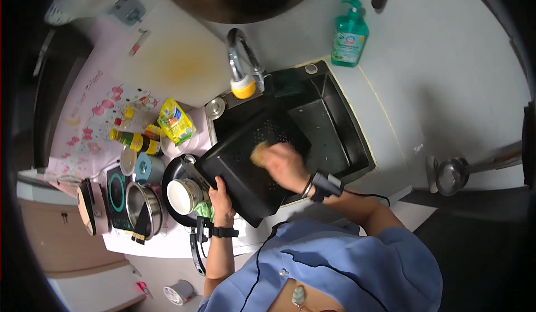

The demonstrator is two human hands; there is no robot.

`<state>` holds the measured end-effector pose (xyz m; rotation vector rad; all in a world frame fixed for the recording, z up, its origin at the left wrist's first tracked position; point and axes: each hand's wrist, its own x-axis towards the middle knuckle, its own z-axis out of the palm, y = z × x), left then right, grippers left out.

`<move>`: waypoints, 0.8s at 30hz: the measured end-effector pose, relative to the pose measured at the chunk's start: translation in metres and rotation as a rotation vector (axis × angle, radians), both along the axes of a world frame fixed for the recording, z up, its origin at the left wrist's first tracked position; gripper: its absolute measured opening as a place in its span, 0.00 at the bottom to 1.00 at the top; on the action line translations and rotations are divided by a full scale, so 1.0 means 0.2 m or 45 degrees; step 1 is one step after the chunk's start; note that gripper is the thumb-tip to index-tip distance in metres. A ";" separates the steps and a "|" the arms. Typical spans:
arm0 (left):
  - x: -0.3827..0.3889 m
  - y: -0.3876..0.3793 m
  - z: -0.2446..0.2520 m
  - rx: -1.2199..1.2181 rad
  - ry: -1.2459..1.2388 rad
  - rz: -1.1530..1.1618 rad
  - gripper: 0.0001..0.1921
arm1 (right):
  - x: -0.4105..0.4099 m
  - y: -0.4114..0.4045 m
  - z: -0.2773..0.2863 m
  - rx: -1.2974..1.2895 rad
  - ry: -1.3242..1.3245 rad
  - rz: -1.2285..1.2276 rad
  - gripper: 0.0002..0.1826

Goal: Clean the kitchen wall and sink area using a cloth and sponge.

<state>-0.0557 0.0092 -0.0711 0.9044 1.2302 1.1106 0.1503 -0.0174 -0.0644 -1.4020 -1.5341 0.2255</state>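
Note:
A black perforated drain basket [234, 178] is tilted over the left part of the black sink [320, 134]. My left hand [221, 201] grips its near left edge, thumb on top. In my right hand [287, 165], slightly blurred, is a yellowish sponge [260, 154], pressed against or just above the holes in the basket's inner face. The chrome faucet [238, 56], with a yellow and white nozzle [243, 87], arches over the sink's far edge. I cannot tell whether water runs from it.
Left of the basket, a black frying pan [169, 192] holds white bowls [181, 196]. Beyond it are a steel pot [136, 205], a blue container [148, 168], sauce bottles [134, 140] and a yellow pouch [176, 121]. A green pump bottle [350, 37] stands behind the sink; a ladle [452, 176] is at right.

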 end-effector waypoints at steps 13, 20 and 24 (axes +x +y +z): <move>0.00 0.05 -0.04 -0.343 0.437 -0.050 0.42 | 0.42 0.32 -0.43 -0.417 -0.248 -0.232 0.12; 0.15 0.14 0.02 -0.451 0.183 -0.046 0.40 | 0.48 0.23 -0.37 -0.874 -0.203 -0.165 0.12; 0.10 0.15 -0.04 -0.534 0.000 -0.059 0.36 | 0.47 0.24 -0.36 -1.034 -0.143 -0.070 0.14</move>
